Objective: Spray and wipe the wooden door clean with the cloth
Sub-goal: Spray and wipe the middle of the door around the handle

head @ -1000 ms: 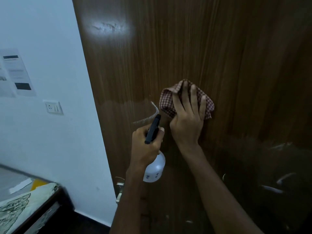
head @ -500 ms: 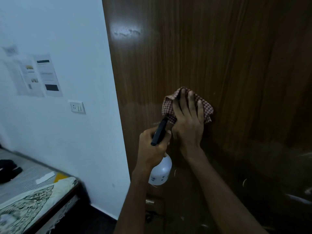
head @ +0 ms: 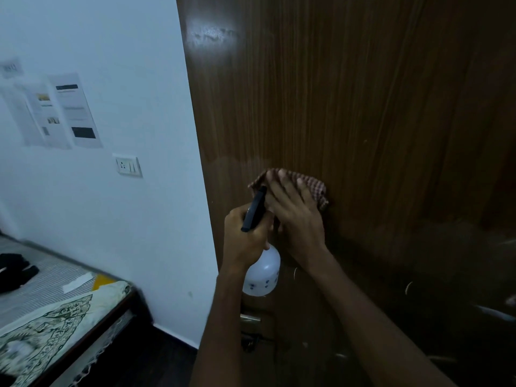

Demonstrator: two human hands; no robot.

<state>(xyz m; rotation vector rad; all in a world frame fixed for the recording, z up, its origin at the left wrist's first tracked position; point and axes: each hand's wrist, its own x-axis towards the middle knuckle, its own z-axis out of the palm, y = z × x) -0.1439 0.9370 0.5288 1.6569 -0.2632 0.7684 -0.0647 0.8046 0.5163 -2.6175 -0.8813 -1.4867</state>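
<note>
Right hand (head: 293, 216) lies flat with fingers straight and spread, pressing a crumpled red-and-white checked cloth (head: 314, 187) against the dark brown, vertically grained wooden door (head: 363, 107); the cloth shows above and to the right of the fingertips, and its left part is hidden behind the sprayer. Left hand (head: 245, 236) sits just left of and slightly below the right hand, its fingers curled round the neck of a white round-bellied plastic spray bottle (head: 262, 270) with a black trigger head (head: 254, 208). The black head slants up toward the cloth and overlaps its left edge, while the white body hangs below the fist, close to the door. Whether the nozzle touches the cloth cannot be told.

A bright glare patch marks the door well above the cloth, and a duller band crosses the wood at about the cloth's height. Below the bottle, a metal door handle (head: 251, 318) is dimly visible. Left of the door stands a white wall (head: 125, 233) bearing a white switch-and-socket plate (head: 128, 165) and blurred printed paper sheets (head: 60, 111). Farther left of the door and lower lies a bed with a patterned cover (head: 47, 328)
</note>
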